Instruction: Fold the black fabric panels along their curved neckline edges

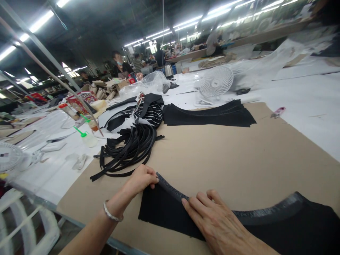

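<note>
Left hand [144, 178] pinching black fabric [167, 210], brown sheet [207, 156] beneath — right hand [214, 217] laid over the fabric's curved edge; grip unclear

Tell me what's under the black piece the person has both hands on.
A brown sheet shows along the black piece, so it seems to lie beneath. The part directly underneath is covered; I can't tell whether another layer is there.

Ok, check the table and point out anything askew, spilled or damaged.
Nothing looks clearly spilled or damaged. The untidiest spot is the heap of black strips: loops cross and loose ends stick out, while the black stack farther back on the right lies neater. The black piece being worked shows no visible tear.
</note>
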The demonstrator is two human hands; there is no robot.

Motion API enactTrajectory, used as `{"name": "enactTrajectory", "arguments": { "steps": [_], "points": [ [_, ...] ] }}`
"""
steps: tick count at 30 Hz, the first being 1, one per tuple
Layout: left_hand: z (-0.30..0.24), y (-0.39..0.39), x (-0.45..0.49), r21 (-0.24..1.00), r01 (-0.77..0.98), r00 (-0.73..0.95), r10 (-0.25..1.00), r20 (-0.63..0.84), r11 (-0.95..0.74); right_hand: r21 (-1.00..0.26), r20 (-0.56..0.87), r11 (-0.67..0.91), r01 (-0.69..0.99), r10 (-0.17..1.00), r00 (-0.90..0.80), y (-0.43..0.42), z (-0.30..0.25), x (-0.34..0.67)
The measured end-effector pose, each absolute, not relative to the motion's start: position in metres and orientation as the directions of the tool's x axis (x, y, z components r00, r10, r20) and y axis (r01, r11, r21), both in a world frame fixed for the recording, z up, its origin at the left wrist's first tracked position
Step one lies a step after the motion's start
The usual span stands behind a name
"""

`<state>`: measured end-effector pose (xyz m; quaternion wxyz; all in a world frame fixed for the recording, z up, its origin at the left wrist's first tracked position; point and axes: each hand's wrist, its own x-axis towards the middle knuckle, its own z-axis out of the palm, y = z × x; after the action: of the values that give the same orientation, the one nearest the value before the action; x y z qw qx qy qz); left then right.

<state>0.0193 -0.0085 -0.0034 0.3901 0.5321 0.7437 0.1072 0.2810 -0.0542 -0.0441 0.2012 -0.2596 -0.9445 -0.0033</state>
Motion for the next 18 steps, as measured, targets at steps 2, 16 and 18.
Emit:
{"name": "enactTrajectory", "arguments": {
  "steps": [2,16,18],
  "points": [
    [-0.004,-0.01,0.021,0.547,0.739,-0.149,0.888,-0.436,0.393,-0.1,0.383,0.863,0.496,0.493,-0.781,-0.055,-0.044,0.281],
    [0.001,-0.015,0.031,0.416,0.85,-0.195,0.927,-0.321,0.323,-0.101,0.406,0.857,0.506,0.5,-0.765,-0.056,-0.043,0.281],
    [-0.002,-0.014,0.027,0.428,0.849,-0.187,0.933,-0.306,0.311,-0.098,0.416,0.856,0.507,0.499,-0.761,-0.056,-0.042,0.281]
  ]
}}
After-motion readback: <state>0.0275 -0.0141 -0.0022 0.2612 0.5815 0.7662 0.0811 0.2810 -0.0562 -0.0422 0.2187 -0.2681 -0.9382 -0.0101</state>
